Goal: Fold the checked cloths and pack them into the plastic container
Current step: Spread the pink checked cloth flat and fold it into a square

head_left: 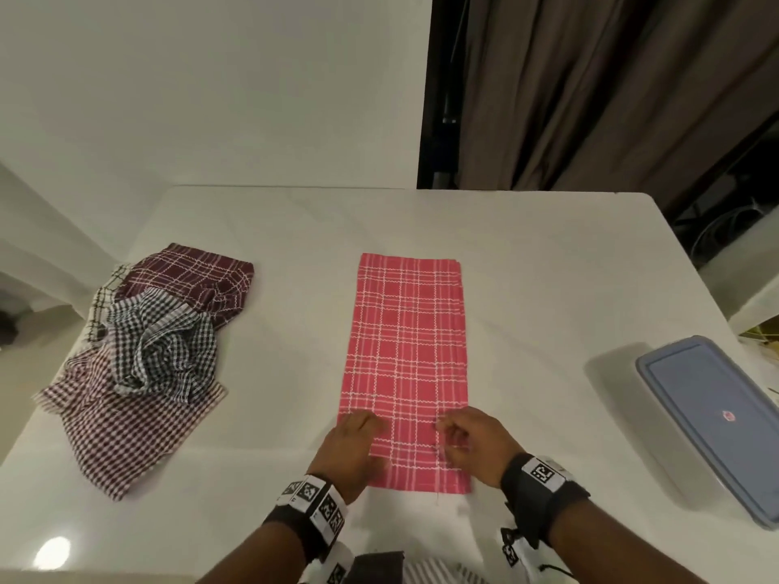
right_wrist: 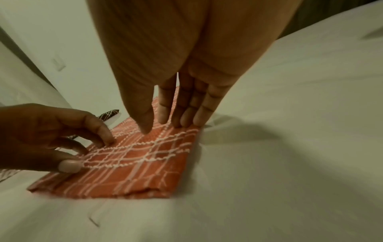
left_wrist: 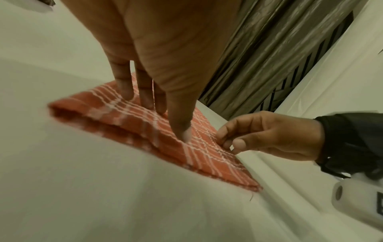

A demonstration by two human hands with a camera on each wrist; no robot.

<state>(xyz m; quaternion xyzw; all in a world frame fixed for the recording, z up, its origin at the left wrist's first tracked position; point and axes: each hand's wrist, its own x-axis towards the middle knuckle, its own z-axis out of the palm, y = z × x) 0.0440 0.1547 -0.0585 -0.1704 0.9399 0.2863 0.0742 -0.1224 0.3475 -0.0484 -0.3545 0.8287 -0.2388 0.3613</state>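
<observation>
A pink checked cloth (head_left: pixel 406 364) lies flat on the white table (head_left: pixel 527 267), folded into a long strip that runs away from me. My left hand (head_left: pixel 362 427) rests on its near left part, straight fingers and thumb pressing down (left_wrist: pixel 163 117). My right hand (head_left: pixel 449 434) is at the near right edge, its fingertips touching the top of the cloth (right_wrist: pixel 161 126) and nothing held between them. The plastic container (head_left: pixel 712 406), with a blue lid on it, stands at the right of the table, apart from both hands.
A loose pile of several checked cloths (head_left: pixel 160 343), dark red, black-and-white and brown, lies at the table's left. A wall and dark curtains (head_left: pixel 590 90) stand behind the far edge. A dark object and striped fabric (head_left: pixel 421 569) sit at the near edge.
</observation>
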